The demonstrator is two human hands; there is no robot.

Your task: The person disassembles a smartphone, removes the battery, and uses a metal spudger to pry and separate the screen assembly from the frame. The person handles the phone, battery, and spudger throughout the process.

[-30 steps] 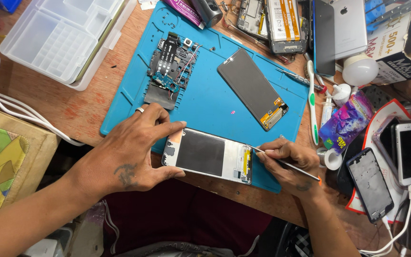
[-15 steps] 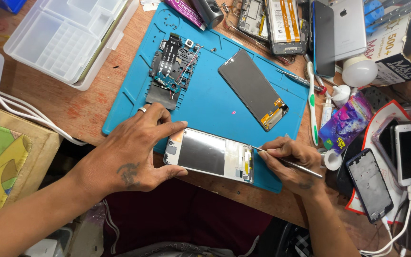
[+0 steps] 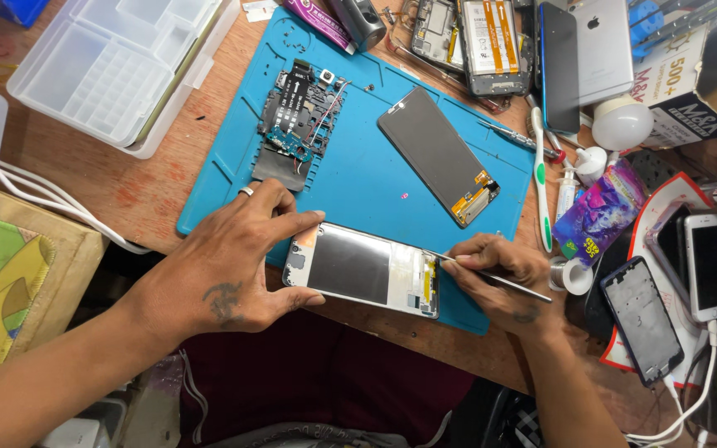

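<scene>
A person sits at a cluttered wooden workbench, seen from above, both bare hands on an opened phone frame (image 3: 364,269) that lies at the near edge of a blue work mat (image 3: 358,187).

The left hand (image 3: 230,265), with a ring on one finger, steadies the frame at its left end: thumb against the near edge, forefinger along the far edge, the remaining fingers spread on the mat. The right hand (image 3: 504,278) pinches a thin metal tool (image 3: 491,275) like a pen, fingers pressed together around its shaft, and the tip touches the right end of the frame, where small yellow parts show.

Farther back on the mat, well apart from the hands, a dark circuit board (image 3: 300,116) with fine wires lies to the left, and a grey screen panel (image 3: 439,156) with an orange ribbon at its lower end lies tilted to the right. A white toothbrush (image 3: 540,178) rests along the mat's right edge.

Beyond the mat, at the top left, stands a clear plastic parts box (image 3: 101,70) with many compartments. At the top are another opened phone with its battery (image 3: 483,41) showing and a silver phone (image 3: 599,46) lying face down. To the right, a white phone (image 3: 707,265) lies connected to a white cable, just beside a black phone frame (image 3: 645,319).
</scene>
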